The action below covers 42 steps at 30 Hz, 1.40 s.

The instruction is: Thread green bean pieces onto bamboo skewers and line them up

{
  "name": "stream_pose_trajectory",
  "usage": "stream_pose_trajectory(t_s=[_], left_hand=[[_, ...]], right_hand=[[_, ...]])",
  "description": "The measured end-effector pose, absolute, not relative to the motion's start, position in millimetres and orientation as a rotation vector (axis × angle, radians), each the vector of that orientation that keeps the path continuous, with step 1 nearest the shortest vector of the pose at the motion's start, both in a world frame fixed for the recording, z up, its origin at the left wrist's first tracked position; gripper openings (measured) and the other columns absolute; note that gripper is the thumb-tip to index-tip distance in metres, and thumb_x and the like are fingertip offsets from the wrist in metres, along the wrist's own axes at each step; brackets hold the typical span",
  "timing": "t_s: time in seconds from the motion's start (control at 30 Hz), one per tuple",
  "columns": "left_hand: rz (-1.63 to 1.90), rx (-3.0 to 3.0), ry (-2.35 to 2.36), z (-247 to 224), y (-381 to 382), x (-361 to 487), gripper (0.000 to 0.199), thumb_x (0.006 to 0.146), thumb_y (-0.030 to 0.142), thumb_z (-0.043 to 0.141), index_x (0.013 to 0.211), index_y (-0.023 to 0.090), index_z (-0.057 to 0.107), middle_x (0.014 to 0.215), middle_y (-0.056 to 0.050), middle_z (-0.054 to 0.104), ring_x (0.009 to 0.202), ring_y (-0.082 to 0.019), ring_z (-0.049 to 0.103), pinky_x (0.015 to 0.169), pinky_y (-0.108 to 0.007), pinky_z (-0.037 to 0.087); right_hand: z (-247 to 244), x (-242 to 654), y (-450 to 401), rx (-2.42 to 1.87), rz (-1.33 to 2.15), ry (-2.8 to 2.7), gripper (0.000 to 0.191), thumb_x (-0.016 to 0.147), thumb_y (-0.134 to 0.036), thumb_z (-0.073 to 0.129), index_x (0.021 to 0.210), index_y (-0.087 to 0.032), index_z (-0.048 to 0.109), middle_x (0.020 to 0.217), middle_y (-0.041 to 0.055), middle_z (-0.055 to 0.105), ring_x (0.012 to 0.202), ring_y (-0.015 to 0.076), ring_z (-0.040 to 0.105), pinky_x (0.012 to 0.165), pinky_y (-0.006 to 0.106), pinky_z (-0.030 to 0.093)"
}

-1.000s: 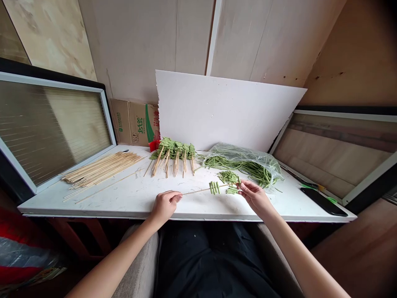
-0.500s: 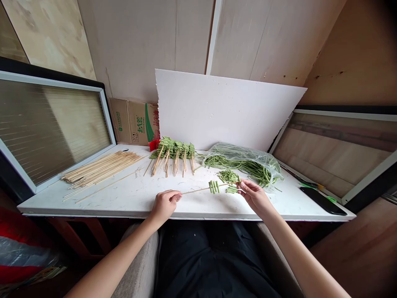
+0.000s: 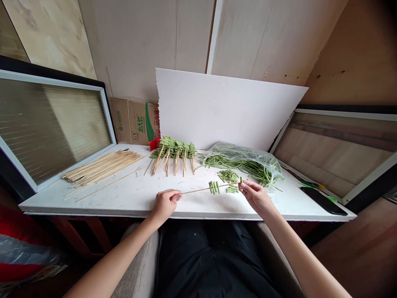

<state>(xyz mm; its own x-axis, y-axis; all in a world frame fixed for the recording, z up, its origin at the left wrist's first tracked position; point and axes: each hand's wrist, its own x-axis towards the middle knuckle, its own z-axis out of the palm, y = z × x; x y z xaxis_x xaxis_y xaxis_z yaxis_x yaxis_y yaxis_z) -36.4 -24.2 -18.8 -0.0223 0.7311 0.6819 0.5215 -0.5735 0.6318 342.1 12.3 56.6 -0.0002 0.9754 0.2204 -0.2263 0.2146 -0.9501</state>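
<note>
My left hand [image 3: 166,203] is closed round the left end of a thin wooden skewer [image 3: 196,191]. Several short green bean pieces [image 3: 214,187] sit crosswise on the skewer, side by side. At the skewer's right tip, my right hand [image 3: 254,196] pinches one more bean piece [image 3: 241,179]. Just behind the skewer lies a small heap of cut bean pieces [image 3: 228,176], and a row of cut pieces [image 3: 232,189] lies beside my right fingertips.
Loose skewers [image 3: 104,166] are spread on the left of the white table [image 3: 124,207]. Filled bean skewers [image 3: 176,149] are stacked at the back. Long beans lie in a clear bag [image 3: 248,155]. A black phone [image 3: 322,201] is at the right.
The bean piece in my right hand now stands more upright at the skewer's tip, and my right hand has shifted slightly to the right. My left hand has hardly moved.
</note>
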Motion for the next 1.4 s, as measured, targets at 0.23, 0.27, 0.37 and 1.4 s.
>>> stream_pose_trajectory(t_s=[0.23, 0.27, 0.37, 1.4], left_hand=[[1.638, 2.091, 1.361, -18.7, -24.3, -36.7, 0.024, 0.089, 0.005, 0.062, 0.085, 0.02, 0.081, 0.078, -0.002, 0.08, 0.071, -0.016, 0.075, 0.068, -0.026, 0.059], [1.638, 2.1, 1.366, -18.4, -24.4, -36.6, 0.024, 0.088, 0.005, 0.062, 0.085, 0.02, 0.081, 0.079, -0.002, 0.08, 0.071, -0.016, 0.075, 0.068, -0.026, 0.059], [1.633, 2.127, 1.375, -17.4, -24.8, -36.4, 0.025, 0.089, 0.005, 0.062, 0.085, 0.02, 0.081, 0.079, -0.002, 0.08, 0.072, -0.017, 0.075, 0.068, -0.026, 0.059], [1.633, 2.202, 1.353, -14.9, -28.3, -33.0, 0.025, 0.091, 0.008, 0.06, 0.085, 0.021, 0.081, 0.079, -0.003, 0.08, 0.072, -0.017, 0.075, 0.069, -0.027, 0.06]], right_hand=[[58.1, 335.9, 9.4, -0.9, 1.151, -1.091, 0.034, 0.052, -0.039, 0.104, 0.077, -0.026, 0.084, 0.08, 0.0028, 0.078, 0.08, 0.0197, 0.071, 0.082, 0.035, 0.058], [58.6, 335.2, 9.1, -0.909, 1.143, -1.082, 0.034, 0.051, -0.039, 0.104, 0.075, -0.026, 0.084, 0.08, 0.0028, 0.078, 0.08, 0.0199, 0.071, 0.081, 0.035, 0.058], [61.6, 334.1, 7.5, -0.923, 1.116, -1.083, 0.035, 0.048, -0.038, 0.105, 0.072, -0.027, 0.083, 0.083, 0.0022, 0.078, 0.08, 0.0197, 0.071, 0.08, 0.034, 0.058], [51.1, 298.0, -9.0, -0.915, 0.936, -1.318, 0.031, 0.07, -0.051, 0.094, 0.071, -0.025, 0.078, 0.083, 0.0054, 0.07, 0.083, 0.0215, 0.062, 0.075, 0.034, 0.052]])
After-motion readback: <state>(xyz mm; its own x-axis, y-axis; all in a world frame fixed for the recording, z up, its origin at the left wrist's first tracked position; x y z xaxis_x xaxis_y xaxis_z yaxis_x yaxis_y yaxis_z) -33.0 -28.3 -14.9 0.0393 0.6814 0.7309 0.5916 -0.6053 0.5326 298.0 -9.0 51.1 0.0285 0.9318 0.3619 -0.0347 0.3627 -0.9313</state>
